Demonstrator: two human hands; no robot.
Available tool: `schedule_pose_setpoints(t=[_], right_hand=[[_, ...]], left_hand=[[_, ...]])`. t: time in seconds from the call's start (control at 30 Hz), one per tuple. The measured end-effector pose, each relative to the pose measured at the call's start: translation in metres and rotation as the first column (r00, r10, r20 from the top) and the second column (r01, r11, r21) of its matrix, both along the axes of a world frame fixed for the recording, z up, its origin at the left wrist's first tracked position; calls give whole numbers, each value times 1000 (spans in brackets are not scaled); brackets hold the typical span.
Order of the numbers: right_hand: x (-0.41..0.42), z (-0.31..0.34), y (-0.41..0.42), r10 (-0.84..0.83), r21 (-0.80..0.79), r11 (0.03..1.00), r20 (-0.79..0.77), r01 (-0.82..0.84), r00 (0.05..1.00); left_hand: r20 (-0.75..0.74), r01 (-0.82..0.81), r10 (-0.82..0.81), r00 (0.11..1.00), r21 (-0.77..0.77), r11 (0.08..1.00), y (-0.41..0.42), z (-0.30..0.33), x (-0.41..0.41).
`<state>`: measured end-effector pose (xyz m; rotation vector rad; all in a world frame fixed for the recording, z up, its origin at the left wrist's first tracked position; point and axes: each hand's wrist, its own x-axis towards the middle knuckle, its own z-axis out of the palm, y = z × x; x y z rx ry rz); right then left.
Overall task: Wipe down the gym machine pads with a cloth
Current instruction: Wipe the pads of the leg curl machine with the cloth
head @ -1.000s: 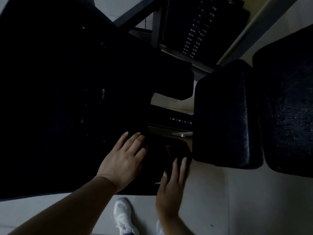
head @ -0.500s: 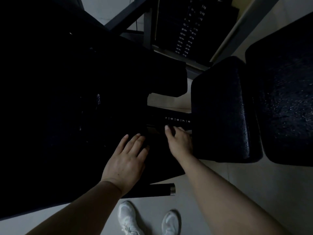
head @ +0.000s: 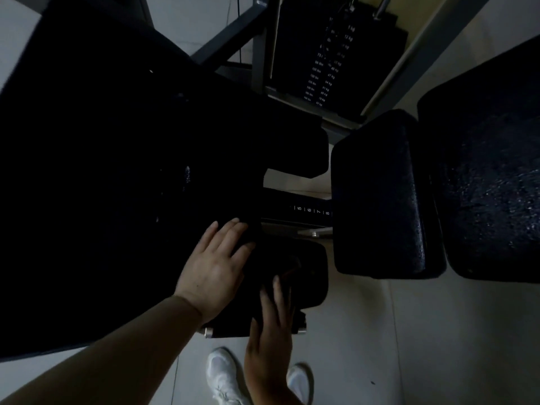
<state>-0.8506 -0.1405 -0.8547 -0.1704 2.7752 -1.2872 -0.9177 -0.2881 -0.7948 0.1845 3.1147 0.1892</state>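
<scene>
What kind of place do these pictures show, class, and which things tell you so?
Most likely a gym: a weight stack marked in lbs and kg, thick black machine pads, and a numbered adjustment scale on the frame.

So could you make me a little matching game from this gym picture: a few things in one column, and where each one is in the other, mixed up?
Things:
1. left hand
2. right hand
3. weight stack
4. white shoes

Places:
A. on the pale floor at the bottom of the view
B. flat on the edge of the big dark pad
C. at the top, in the grey frame, with number labels
D. fingers straight on the small dark pad in the middle

Pairs: 1-B, 2-D, 3-C, 4-A
</scene>
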Motion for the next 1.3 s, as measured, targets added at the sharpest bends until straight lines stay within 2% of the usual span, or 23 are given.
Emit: schedule_pose_setpoints(t=[0.07,0.13,0.2,0.27,0.3,0.33,0.4,0.43,0.57,0.67,0.73,0.87,0.97,1.07,1.2,1.3], right_hand=[[-8,17,-9,-28,-146,989,13,30,1000],[-19,40,-26,-98,-351,925,151,147,984],[-30,60,-48,-134,-381,894,270,233,954],[-39,66,-75,6,-335,936,317,106,948],[-48,69,-89,123,-268,962,288,-43,950],[-58,65,-101,211,-126,974,201,-189,957],[-86,52,-125,268,188,945,18,-267,963],[-104,51,-134,278,268,924,22,-274,960],[-186,54,-163,317,350,867,162,-355,935],[-251,64,-189,271,332,880,233,-339,934],[-266,65,-198,268,333,876,266,-349,926],[-233,68,-181,335,357,854,178,-378,925],[-170,64,-151,390,419,801,176,-427,904],[-108,59,-122,388,469,794,100,-387,916],[-38,63,-99,384,471,773,184,-424,905],[-8,71,-97,343,501,747,273,-437,899]], left_hand=[[-66,-37,34,997,-40,999,-26,16,-13],[-107,-119,111,988,-78,990,-56,31,-24],[-102,-197,187,977,-110,974,-80,38,-26],[-81,-245,237,968,-103,964,-94,36,-20],[-79,-268,263,962,-75,960,-97,33,-15],[-77,-292,288,954,-38,956,-99,29,-13],[-74,-314,314,946,14,949,-102,23,-13],[-77,-313,315,946,28,949,-102,21,-14],[-76,-294,298,952,59,954,-102,19,-14],[-67,-300,307,949,89,950,-102,18,-13],[-82,-303,313,946,119,946,-101,19,-14],[-111,-296,312,944,140,945,-101,19,-15],[-93,-319,335,938,153,935,-102,21,-15],[-56,-360,371,927,149,921,-102,26,-18],[9,-379,381,925,110,919,-102,32,-22],[-19,-340,341,940,50,939,-110,37,-39]])
